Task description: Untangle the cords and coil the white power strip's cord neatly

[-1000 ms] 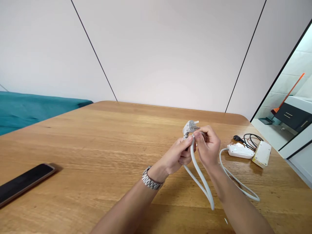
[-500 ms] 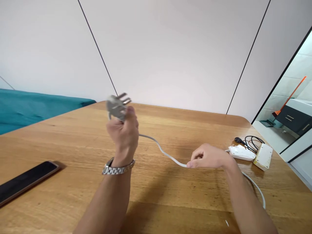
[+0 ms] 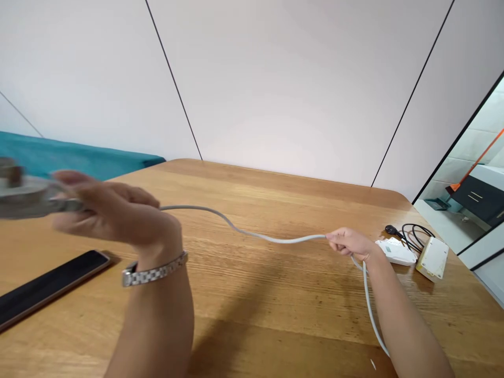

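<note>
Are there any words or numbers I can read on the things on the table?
No readable text shows anywhere.
White power strip: no label can be made out; too small.
Cream box beside it: nothing legible.
Phone: screen dark, blank.
Plug in the left hand: blurred by motion.
Watch: only the band shows.

text: none legible | labels: none | power strip (image 3: 395, 251): markings too small to read
</note>
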{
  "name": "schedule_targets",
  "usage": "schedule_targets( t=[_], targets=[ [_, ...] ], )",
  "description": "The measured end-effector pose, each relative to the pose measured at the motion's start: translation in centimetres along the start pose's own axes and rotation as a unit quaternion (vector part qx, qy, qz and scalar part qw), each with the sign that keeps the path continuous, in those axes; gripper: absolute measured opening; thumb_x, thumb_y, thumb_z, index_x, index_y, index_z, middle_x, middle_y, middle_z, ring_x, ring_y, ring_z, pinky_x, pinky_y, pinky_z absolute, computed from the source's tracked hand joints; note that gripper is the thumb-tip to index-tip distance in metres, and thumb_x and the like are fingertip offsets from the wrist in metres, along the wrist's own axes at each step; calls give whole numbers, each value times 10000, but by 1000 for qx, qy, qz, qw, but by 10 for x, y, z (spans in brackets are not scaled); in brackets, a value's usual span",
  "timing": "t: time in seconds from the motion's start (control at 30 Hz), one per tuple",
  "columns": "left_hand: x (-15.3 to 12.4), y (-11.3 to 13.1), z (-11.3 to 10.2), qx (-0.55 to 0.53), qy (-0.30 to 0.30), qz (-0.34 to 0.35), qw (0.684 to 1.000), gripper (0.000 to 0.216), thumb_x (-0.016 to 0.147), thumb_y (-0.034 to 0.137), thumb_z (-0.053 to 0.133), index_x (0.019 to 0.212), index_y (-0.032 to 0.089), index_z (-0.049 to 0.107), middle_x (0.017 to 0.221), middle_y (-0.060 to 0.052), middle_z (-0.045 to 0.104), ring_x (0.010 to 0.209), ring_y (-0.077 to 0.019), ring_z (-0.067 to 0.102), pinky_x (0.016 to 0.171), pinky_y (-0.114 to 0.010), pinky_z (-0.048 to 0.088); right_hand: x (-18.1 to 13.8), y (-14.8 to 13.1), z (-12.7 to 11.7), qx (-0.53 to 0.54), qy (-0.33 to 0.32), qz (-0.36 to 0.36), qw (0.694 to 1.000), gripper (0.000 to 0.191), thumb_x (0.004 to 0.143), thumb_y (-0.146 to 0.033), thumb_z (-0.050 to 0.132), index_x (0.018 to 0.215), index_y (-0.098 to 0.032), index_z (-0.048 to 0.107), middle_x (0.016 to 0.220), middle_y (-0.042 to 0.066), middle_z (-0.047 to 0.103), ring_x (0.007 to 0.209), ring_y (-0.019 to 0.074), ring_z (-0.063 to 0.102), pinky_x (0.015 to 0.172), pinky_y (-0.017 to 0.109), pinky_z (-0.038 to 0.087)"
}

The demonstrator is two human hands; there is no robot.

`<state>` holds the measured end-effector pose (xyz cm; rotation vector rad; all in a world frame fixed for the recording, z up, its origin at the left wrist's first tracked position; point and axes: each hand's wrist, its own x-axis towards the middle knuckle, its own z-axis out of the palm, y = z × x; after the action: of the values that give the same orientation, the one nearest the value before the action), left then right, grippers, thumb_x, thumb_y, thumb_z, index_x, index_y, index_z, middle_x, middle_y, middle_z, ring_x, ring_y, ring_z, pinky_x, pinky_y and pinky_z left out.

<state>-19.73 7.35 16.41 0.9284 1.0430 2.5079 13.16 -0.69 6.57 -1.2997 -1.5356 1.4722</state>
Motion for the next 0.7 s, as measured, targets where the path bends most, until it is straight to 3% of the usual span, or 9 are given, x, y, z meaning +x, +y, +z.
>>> schedule_targets(
  t=[0.03,0.07,0.13,0.2,0.27,0.37,0.47,0.57,0.7],
  targets=[
    [-10,3,5,-19,33,31,999,354,963,164,281,658,228,113,432,110,149,367,-61,127,391,-222,159,2,-1,3,20,53,-3,998,531,676,-650,659,539,-175,466,439,-123,255,396,27,122,390,186,60],
    [-21,5,9,-32,23,56,998,376,938,167,361,630,223,153,423,105,178,370,-52,184,396,-226,188,5,-2,5,36,108,-6,993,531,659,-642,677,538,-181,443,439,-125,251,397,25,107,388,188,40],
    [-42,10,15,-61,-65,75,993,432,902,239,475,562,209,209,426,87,220,391,-43,246,411,-242,211,12,-3,10,65,218,-21,974,525,622,-631,706,542,-190,434,424,-133,229,392,24,99,381,190,35],
    [-61,13,19,-96,-158,34,982,491,878,314,538,517,196,227,436,79,214,395,-35,226,413,-251,177,18,-3,14,97,315,-49,943,526,586,-637,720,539,-197,437,408,-138,203,385,28,103,374,194,45],
    [-75,13,23,-125,-245,-70,959,520,840,357,604,513,191,236,444,84,192,391,-28,187,407,-248,127,22,-5,17,124,384,-85,911,533,555,-651,727,535,-200,442,408,-135,199,387,34,116,370,201,59],
    [-94,8,28,-136,-368,-258,883,540,746,423,700,540,193,257,461,99,174,382,-21,140,381,-221,64,20,-14,23,138,447,-142,872,535,558,-665,718,537,-206,445,431,-121,211,402,45,138,371,219,84],
    [-115,2,31,-114,-478,-397,776,609,694,525,714,541,199,223,455,110,145,368,-13,111,359,-187,39,15,-25,32,123,475,-181,852,518,621,-657,685,542,-212,430,454,-106,217,423,59,156,388,235,119],
    [-137,2,30,-94,-566,-463,675,682,662,606,708,534,204,171,439,114,124,361,-7,103,353,-162,49,13,-31,41,103,500,-215,832,500,687,-617,656,533,-213,404,486,-89,228,467,74,189,426,240,173],
    [-154,7,26,-101,-615,-479,618,709,645,641,709,523,197,170,432,109,137,369,-5,107,355,-147,72,16,-31,52,42,527,-237,815,477,762,-576,601,539,-208,396,523,-60,287,534,94,251,482,242,235]
  ],
)
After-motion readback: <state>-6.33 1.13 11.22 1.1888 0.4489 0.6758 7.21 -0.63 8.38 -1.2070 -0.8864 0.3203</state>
